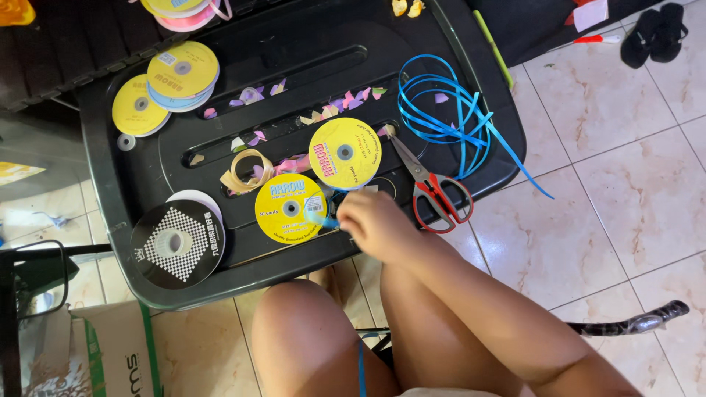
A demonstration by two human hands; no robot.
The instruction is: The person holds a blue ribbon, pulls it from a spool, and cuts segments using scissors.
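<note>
Ribbon [321,218], pale blue, pinched in my right hand [375,224] by the yellow spool [290,208].
From the head view, my fingers [351,209] press together on the ribbon's end over the black lid [294,44], keeping it taut; red scissors [434,192] lie just beside. My left hand is out of view.

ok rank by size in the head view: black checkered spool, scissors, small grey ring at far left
1. black checkered spool, though it lies nearest the camera
2. scissors
3. small grey ring

head view, steeply downward, close
</note>
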